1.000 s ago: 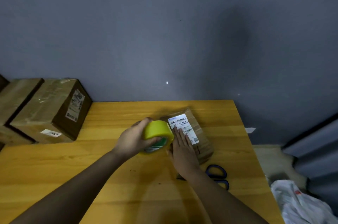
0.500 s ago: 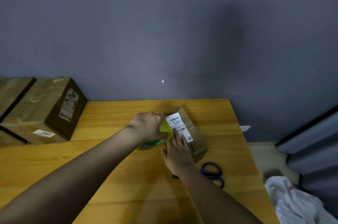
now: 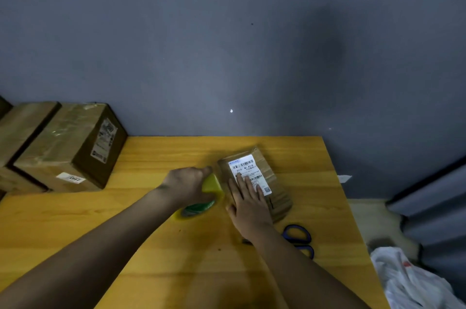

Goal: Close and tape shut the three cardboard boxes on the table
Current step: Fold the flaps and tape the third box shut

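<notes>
A small flat cardboard box (image 3: 273,182) with a white shipping label lies on the wooden table (image 3: 315,182), right of centre. My right hand (image 3: 248,204) presses flat on its near left part, fingers straight. My left hand (image 3: 185,186) grips a yellow tape roll (image 3: 210,191) held against the box's left side. Two larger cardboard boxes stand at the far left: one (image 3: 68,147) with labels on its side and top, and another (image 3: 17,132) partly cut off by the frame.
Blue-handled scissors (image 3: 298,236) lie on the table just right of my right forearm. The table's right edge runs close by; beyond it on the floor lies a white plastic bag (image 3: 408,281). A grey wall backs the table.
My left hand has carried the tape roll down and along the left side of the small box, toward its far end. My right hand stays pressed on the box.
</notes>
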### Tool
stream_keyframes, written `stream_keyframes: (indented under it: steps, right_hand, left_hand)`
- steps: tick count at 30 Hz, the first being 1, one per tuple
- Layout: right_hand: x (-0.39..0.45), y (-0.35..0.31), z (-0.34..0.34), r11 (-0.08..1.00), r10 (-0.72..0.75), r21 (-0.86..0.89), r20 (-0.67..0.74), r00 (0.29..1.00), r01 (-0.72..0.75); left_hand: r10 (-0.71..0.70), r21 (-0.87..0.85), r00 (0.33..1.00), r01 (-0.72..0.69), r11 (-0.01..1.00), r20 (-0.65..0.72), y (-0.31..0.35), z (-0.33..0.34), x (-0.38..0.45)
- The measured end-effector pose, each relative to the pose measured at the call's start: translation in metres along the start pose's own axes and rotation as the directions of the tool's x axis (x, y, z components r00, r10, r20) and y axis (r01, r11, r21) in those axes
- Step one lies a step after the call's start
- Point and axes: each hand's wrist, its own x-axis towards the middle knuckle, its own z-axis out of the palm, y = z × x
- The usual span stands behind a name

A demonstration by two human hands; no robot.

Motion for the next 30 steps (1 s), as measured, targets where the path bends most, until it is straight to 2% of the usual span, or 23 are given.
stream_keyframes:
  steps: [4,10,13,16,19,30]
  right_hand:
    - [0.0,-0.006,0.002,1.0,0.014,-0.017,-0.043,0.999,-0.015]
    - [0.002,-0.02,0.014,0.997,0.08,-0.002,-0.184,0.98,-0.082]
    - [-0.004,-0.015,0.012,0.997,0.077,0.01,-0.108,0.991,-0.077]
    - [-0.009,-0.015,0.007,0.98,0.196,-0.031,-0.039,0.98,-0.198]
    - [-0.006,-0.02,0.003,0.968,0.245,-0.059,0.029,0.969,-0.243]
    - [-0.005,-0.024,0.005,0.965,0.25,-0.092,0.026,0.968,-0.247]
  left_hand:
    - [-0.026,-0.153,1.0,0.025,0.988,-0.004,-0.013,0.025,-0.011]
    - [-0.073,-0.382,0.996,0.046,0.923,-0.056,-0.016,0.057,-0.024]
    - [-0.105,-0.45,0.993,0.069,0.891,-0.055,-0.016,0.067,-0.025]
    - [-0.114,-0.492,0.993,0.084,0.867,-0.031,-0.015,0.074,-0.024]
    - [-0.123,-0.514,0.992,0.086,0.853,-0.038,-0.012,0.08,-0.023]
    - [-0.12,-0.596,0.991,0.065,0.8,-0.052,-0.014,0.098,-0.025]
